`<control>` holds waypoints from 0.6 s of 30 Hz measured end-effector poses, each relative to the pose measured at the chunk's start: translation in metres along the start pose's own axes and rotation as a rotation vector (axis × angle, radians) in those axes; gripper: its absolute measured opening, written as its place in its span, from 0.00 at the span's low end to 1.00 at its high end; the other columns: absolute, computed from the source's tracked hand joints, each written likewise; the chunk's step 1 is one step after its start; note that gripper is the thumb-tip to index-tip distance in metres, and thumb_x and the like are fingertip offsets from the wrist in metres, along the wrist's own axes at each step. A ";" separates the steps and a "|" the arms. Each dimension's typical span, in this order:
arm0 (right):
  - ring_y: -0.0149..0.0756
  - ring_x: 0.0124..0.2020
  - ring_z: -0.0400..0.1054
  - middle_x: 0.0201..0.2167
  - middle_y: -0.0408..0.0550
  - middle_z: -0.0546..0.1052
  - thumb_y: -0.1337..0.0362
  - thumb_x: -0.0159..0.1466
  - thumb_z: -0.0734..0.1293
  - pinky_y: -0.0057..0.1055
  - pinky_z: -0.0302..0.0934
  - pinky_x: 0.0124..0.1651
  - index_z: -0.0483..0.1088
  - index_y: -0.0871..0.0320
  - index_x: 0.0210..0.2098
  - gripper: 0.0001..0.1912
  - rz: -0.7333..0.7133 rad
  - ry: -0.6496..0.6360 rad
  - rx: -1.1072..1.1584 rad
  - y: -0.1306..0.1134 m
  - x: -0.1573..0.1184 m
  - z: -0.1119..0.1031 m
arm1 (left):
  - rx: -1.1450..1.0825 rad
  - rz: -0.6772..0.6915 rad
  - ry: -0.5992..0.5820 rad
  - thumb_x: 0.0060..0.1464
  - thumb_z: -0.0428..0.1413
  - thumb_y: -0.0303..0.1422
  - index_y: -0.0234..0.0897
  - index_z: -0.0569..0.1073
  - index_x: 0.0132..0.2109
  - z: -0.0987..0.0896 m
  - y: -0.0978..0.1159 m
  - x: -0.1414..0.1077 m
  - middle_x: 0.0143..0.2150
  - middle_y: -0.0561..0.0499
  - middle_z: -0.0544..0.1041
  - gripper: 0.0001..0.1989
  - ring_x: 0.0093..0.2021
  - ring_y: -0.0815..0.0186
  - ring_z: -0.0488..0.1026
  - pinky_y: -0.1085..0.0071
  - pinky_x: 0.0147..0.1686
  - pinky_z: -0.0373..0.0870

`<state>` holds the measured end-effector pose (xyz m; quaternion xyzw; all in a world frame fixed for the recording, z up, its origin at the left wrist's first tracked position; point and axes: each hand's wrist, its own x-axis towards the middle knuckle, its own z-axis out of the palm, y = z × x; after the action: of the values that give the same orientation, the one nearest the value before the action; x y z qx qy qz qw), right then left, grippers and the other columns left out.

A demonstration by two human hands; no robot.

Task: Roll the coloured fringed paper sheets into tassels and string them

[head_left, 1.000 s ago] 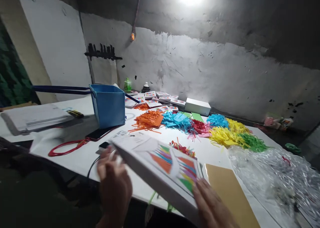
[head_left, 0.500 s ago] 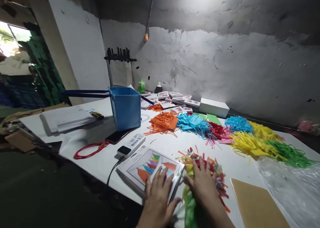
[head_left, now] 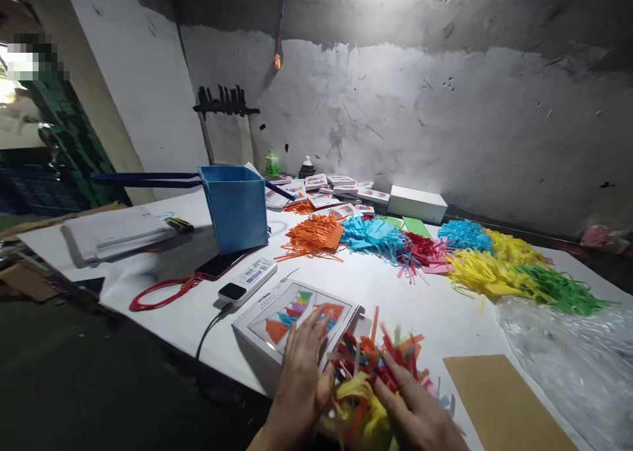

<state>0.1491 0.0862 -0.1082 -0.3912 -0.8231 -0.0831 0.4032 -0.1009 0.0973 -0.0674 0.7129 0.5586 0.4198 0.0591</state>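
My left hand (head_left: 302,370) grips the near right edge of a white picture box (head_left: 291,324), its fingers on the lid and its thumb beside the right end. That end looks open, with a white flap standing out. The box cover pictures colourful fringed bunting. Against this end lies a mixed bundle of fringed paper strips (head_left: 366,398) in red, orange, yellow and other colours. My right hand (head_left: 413,398) holds the bundle from its right side, fingers pressed into the strips. Some fingertips are hidden among the paper.
A blue bin (head_left: 236,210), a phone (head_left: 222,265) with a red cord and a white device (head_left: 247,283) with a cable stand left. Behind are fringed paper piles (head_left: 376,237) and several picture boxes (head_left: 341,188). Brown cardboard (head_left: 509,398) and clear plastic (head_left: 568,345) lie right.
The paper bundle has moved left and nearer, up against the box's right end. My right hand has gone from lying on top of it to holding its side. My left hand now grips the box edge.
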 end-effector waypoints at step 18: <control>0.48 0.45 0.77 0.46 0.58 0.81 0.77 0.57 0.59 0.37 0.71 0.44 0.75 0.60 0.49 0.24 -0.079 0.048 -0.280 -0.026 0.005 -0.023 | -0.226 0.104 -0.092 0.55 0.52 0.20 0.45 0.68 0.63 0.025 0.053 -0.017 0.66 0.38 0.67 0.30 0.66 0.48 0.64 0.35 0.64 0.55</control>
<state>0.1423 0.0613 -0.0849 -0.4087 -0.8084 -0.2223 0.3606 -0.0453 0.0728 -0.0631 0.7483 0.4666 0.4494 0.1427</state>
